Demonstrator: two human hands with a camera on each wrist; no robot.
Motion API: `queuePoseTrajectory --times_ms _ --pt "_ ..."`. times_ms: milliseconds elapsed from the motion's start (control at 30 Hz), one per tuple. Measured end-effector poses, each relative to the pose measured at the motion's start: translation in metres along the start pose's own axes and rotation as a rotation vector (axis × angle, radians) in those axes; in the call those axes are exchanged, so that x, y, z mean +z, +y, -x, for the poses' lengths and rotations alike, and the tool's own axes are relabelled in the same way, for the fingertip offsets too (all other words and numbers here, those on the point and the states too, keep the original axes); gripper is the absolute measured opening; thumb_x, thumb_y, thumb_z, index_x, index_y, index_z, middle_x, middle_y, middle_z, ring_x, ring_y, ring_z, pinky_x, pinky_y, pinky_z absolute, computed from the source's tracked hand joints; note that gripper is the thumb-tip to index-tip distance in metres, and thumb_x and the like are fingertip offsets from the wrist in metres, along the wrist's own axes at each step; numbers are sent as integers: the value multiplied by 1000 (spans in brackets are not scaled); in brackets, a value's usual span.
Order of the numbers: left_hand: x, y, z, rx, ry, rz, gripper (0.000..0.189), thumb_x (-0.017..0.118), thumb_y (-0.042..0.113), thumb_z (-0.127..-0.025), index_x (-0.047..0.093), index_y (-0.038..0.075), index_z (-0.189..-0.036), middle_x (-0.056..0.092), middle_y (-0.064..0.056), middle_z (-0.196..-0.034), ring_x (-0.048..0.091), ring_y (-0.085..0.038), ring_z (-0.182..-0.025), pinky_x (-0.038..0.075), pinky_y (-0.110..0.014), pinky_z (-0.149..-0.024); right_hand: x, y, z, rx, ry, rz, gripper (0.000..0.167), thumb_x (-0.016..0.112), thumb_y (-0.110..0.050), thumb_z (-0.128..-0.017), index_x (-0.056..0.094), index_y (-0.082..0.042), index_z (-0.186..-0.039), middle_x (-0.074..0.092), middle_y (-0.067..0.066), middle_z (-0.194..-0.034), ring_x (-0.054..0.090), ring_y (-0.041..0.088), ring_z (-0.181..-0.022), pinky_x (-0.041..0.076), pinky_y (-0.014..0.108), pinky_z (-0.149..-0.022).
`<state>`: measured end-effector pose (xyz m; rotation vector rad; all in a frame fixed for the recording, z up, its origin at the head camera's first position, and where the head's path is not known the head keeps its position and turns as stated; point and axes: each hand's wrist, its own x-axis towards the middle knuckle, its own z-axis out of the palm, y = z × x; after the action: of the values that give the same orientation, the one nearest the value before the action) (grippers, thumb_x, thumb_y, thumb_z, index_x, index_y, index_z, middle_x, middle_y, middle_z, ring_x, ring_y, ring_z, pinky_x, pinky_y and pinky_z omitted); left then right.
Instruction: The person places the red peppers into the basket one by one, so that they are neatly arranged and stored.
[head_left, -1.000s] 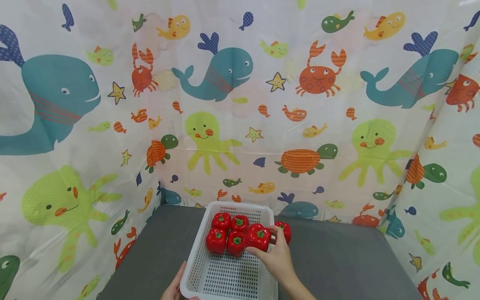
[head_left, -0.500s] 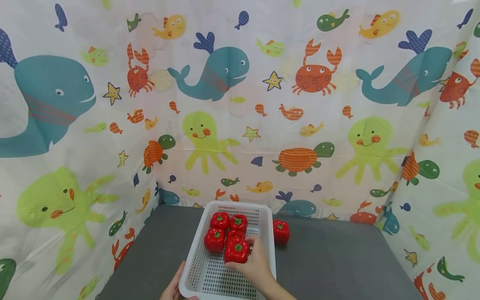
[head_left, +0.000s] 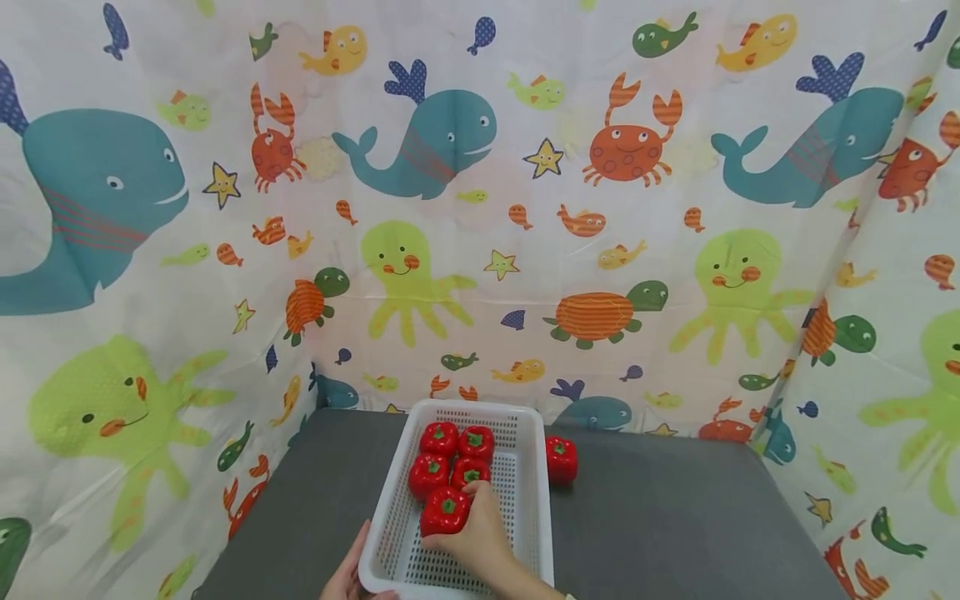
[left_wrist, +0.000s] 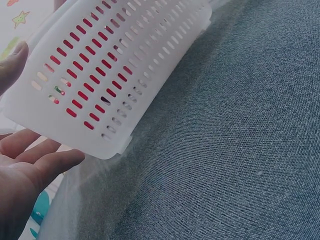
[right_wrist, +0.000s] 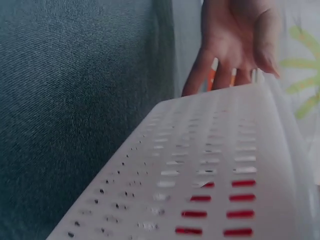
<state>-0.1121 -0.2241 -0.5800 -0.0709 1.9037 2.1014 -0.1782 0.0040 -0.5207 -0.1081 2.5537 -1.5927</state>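
My right hand (head_left: pixel 480 533) holds a red bell pepper (head_left: pixel 447 510) with a green stem inside the white perforated basket (head_left: pixel 537 517). Several other red bell peppers sit grouped in the basket's far left part, among them a front left pepper (head_left: pixel 429 475). At the basket's near left corner my left hand (head_left: pixel 348 577) touches the outside. In the left wrist view, the fingers of this left hand (left_wrist: pixel 30 165) are relaxed and nearly straight beside the corner, thumb apart from them. A hand (right_wrist: pixel 232 40) also shows past the basket wall in the right wrist view.
Another red bell pepper (head_left: pixel 561 460) stands on the dark grey table (head_left: pixel 660 517), just outside the basket's right wall. A white curtain (head_left: pixel 480 325) with sea-animal prints hangs behind the table and along both sides.
My right hand has carried the pepper leftward and toward me, from the basket's right side to in front of the other peppers. The left hand stays at the corner.
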Motion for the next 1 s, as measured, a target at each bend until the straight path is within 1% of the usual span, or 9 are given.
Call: queuePoseTrajectory --times_ms 167,300,400,533,667,733,867,1000 --pt "4 0 -1 0 17 -2 113 76 16 -91 -13 7 -160 15 -37 -160 53 -43 -131 56 -57 -97 13 0 -7 12 -6 26 92 99 -30 -58 42 -12 -128 53 6 -119 53 25 -109 61 58 -88" --pt "6 1 -1 -1 34 -34 114 78 18 -89 -11 5 -160 17 -38 -159 53 -42 -131 56 -56 -98 20 1 -11 32 -28 63 91 99 -33 -57 44 -12 -126 54 7 -118 54 26 -108 58 60 -91" --pt "7 4 0 -2 23 -32 114 78 17 -90 -11 5 -160 15 -39 -159 52 -43 -131 56 -55 -98 25 1 -14 46 -44 101 90 99 -35 -56 45 -12 -124 55 7 -116 55 26 -106 57 62 -92" --pt "7 6 1 -1 14 -11 115 78 16 -89 -11 6 -160 12 -38 -160 51 -46 -133 56 -54 -98 30 1 -19 45 -62 119 88 99 -29 -56 45 -12 -122 55 8 -114 56 27 -105 56 63 -94" --pt "9 6 0 -7 38 -23 116 80 17 -88 -11 7 -161 12 -37 -161 50 -48 -133 57 -53 -97 34 2 -25 52 -82 131 85 100 -23 -55 45 -12 -120 55 10 -113 57 29 -106 55 63 -95" --pt "9 7 0 -7 40 -25 116 79 16 -88 -11 6 -160 12 -37 -161 50 -49 -133 57 -53 -97 36 4 -28 61 -89 145 84 100 -21 -56 45 -12 -119 56 11 -113 58 30 -107 55 62 -95" --pt "9 7 1 -4 43 -17 116 79 16 -88 -11 8 -161 12 -37 -161 52 -47 -132 57 -51 -97 40 7 -32 67 -105 160 82 99 -16 -57 45 -11 -119 57 12 -111 58 31 -107 56 61 -96" --pt "11 5 3 -2 59 -21 116 79 16 -88 -10 9 -161 14 -35 -162 52 -45 -132 57 -51 -98 40 9 -32 46 -123 149 83 98 -11 -57 45 -10 -121 56 12 -110 58 31 -105 57 61 -94"
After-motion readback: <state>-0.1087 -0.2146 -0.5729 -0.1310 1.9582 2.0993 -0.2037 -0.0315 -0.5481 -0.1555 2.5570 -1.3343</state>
